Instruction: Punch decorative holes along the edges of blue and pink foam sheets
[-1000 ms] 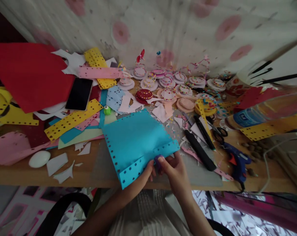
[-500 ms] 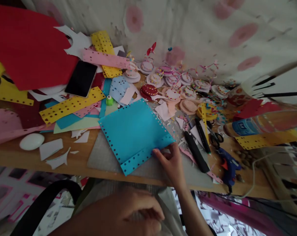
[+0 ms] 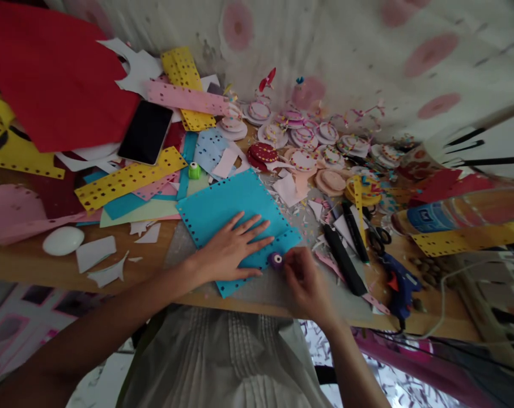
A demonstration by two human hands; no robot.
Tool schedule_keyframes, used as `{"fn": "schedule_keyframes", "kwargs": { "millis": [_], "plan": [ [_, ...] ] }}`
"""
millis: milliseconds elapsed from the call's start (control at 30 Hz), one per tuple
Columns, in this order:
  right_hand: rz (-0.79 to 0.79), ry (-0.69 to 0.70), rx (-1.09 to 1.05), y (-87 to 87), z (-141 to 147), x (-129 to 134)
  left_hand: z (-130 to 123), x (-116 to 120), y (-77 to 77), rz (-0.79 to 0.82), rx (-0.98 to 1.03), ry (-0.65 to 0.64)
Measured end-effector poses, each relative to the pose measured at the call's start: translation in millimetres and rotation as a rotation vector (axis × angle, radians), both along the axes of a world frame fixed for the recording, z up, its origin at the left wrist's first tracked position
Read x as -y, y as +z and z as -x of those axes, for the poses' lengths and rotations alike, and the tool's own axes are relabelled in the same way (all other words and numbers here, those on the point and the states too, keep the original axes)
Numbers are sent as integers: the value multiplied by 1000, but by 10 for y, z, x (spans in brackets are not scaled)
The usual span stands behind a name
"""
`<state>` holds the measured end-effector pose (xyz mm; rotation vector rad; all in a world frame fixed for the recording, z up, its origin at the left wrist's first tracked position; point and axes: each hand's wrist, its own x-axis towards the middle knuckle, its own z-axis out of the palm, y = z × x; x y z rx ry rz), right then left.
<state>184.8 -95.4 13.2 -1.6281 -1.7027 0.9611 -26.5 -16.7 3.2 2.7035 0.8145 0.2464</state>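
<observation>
My left hand [image 3: 235, 246] lies flat with spread fingers on a blue sheet of paper [image 3: 226, 204]. Small punched holes run along the sheet's edges, and its near edge has a folded strip. At the sheet's near right edge sits a small purple craft punch [image 3: 276, 259] with a white and dark round spot. My right hand [image 3: 301, 275] is just right of the punch, its fingers curled together. What they hold, if anything, is hidden. Beneath the sheet is a grey translucent mat [image 3: 180, 249].
A green punch [image 3: 194, 170], phone [image 3: 145, 132] and yellow punched strip [image 3: 129, 178] lie left. Behind stand several small decorated paper hats [image 3: 301, 160]. To the right are a black marker [image 3: 344, 258], scissors [image 3: 378, 235], a blue glue gun [image 3: 401, 292] and a bottle [image 3: 461, 212].
My left hand has moved from near my lap onto the blue sheet and opened flat. My right hand's fingers have curled, and the purple punch now shows beside it.
</observation>
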Motion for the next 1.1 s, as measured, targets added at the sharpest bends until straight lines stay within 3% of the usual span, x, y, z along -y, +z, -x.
{"fn": "schedule_keyframes", "kwargs": {
  "millis": [67,167,267,400,567,900,1100],
  "plan": [
    [-82,-78,57,11,-12,-66,-12,16,-16,-10,-10,0],
    [-330,-198,227,70,19,-272,-28,33,-37,-14,-6,9],
    [-473,-120,506,118,151,-525,-33,35,-52,-13,4,13],
    [-423,20,715,70,335,-716,-30,33,-51,-11,16,7],
    [-402,28,760,-18,356,-723,-21,29,-39,-17,43,-4],
    [-408,140,858,-28,385,-755,-15,30,-10,-49,48,-27],
    [-350,147,725,-40,361,-755,-123,-39,247,-149,187,77]
  ]
}}
